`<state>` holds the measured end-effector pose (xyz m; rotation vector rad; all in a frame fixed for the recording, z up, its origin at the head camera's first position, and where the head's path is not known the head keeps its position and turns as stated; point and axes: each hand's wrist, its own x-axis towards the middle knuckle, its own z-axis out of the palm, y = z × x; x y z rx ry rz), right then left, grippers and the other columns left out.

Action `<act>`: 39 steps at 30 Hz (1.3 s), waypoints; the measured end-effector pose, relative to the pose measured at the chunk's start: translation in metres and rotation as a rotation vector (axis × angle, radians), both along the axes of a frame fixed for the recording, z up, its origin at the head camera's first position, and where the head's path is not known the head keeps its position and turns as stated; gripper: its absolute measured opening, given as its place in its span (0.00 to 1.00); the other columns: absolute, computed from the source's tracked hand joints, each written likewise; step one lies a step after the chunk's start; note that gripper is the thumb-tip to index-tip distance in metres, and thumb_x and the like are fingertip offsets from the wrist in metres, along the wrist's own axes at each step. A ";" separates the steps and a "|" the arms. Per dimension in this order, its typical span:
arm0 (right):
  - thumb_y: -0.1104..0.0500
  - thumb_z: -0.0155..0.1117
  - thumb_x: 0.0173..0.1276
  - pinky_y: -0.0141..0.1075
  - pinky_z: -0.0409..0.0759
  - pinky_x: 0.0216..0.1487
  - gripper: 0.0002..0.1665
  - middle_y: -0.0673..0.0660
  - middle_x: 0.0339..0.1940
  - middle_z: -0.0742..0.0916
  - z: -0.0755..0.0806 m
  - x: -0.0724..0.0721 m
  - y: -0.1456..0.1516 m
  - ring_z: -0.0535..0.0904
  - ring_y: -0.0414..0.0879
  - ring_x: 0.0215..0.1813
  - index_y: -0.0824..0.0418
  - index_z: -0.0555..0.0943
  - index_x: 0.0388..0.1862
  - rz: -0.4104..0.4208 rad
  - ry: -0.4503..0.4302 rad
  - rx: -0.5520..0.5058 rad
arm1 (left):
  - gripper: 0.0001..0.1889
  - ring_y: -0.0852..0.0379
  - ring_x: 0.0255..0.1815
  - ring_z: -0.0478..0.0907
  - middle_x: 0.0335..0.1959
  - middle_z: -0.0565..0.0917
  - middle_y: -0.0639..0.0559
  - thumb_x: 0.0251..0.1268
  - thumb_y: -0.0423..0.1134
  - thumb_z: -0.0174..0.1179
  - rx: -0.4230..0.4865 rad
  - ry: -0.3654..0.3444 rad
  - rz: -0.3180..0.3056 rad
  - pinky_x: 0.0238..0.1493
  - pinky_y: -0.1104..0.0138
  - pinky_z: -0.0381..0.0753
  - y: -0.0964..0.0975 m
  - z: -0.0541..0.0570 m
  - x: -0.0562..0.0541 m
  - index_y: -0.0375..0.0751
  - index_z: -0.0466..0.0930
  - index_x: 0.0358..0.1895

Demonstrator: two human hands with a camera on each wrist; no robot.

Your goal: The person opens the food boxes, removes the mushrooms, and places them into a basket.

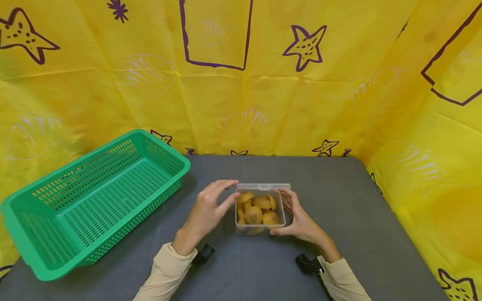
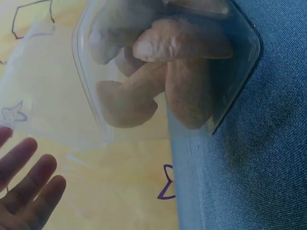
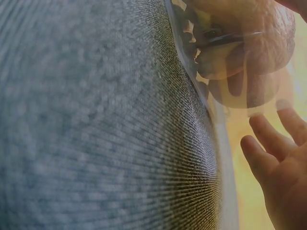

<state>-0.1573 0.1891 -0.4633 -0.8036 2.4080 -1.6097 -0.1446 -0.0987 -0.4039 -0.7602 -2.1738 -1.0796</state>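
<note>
A clear plastic box (image 1: 241, 230) holding several brown mushrooms (image 1: 253, 215) sits on the grey cloth, its hinged lid (image 1: 263, 186) raised along the far side. My left hand (image 1: 205, 211) is at the box's far left corner, thumb tip by the rim and fingers reaching to the lid's left end. In the left wrist view, its straight, spread fingers (image 2: 33, 187) show beside the translucent lid (image 2: 43, 81). My right hand (image 1: 301, 219) grips the box's right side, thumb at the near corner and fingers bent toward the far corner. Mushroom caps and stems show through the wall.
A large green perforated basket (image 1: 113, 205) stands at the left of the grey-covered table (image 1: 320, 179). Yellow printed cloth (image 1: 263, 104) hangs behind the table and along its right side. A black wrist camera (image 1: 203, 254) sits at each cuff.
</note>
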 end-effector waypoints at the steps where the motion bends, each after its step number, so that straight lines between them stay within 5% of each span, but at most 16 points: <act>1: 0.60 0.84 0.47 0.59 0.55 0.74 0.68 0.63 0.79 0.59 0.000 0.000 0.000 0.53 0.64 0.80 0.54 0.47 0.77 0.007 0.004 -0.005 | 0.19 0.51 0.46 0.84 0.46 0.87 0.46 0.58 0.33 0.71 0.000 -0.014 0.008 0.48 0.58 0.84 0.000 0.000 0.000 0.38 0.83 0.53; 10: 0.57 0.83 0.49 0.58 0.54 0.76 0.71 0.59 0.81 0.57 0.002 0.001 -0.001 0.52 0.61 0.81 0.42 0.44 0.81 0.002 -0.017 0.024 | 0.17 0.50 0.45 0.84 0.46 0.87 0.46 0.61 0.37 0.70 -0.094 -0.164 0.050 0.45 0.56 0.84 0.003 -0.004 0.002 0.39 0.83 0.53; 23: 0.56 0.84 0.48 0.65 0.56 0.74 0.73 0.59 0.82 0.55 0.001 -0.001 -0.002 0.54 0.65 0.80 0.39 0.43 0.81 -0.023 -0.029 0.046 | 0.20 0.46 0.58 0.80 0.57 0.84 0.46 0.60 0.36 0.70 -0.229 -0.323 0.055 0.59 0.53 0.80 0.021 -0.016 0.005 0.40 0.82 0.57; 39: 0.56 0.84 0.48 0.64 0.54 0.75 0.73 0.57 0.83 0.53 0.002 -0.001 -0.002 0.51 0.63 0.81 0.38 0.44 0.81 -0.015 -0.043 0.049 | 0.18 0.49 0.51 0.78 0.52 0.84 0.49 0.59 0.33 0.70 -0.229 -0.289 0.071 0.53 0.56 0.80 0.024 -0.018 0.005 0.43 0.85 0.54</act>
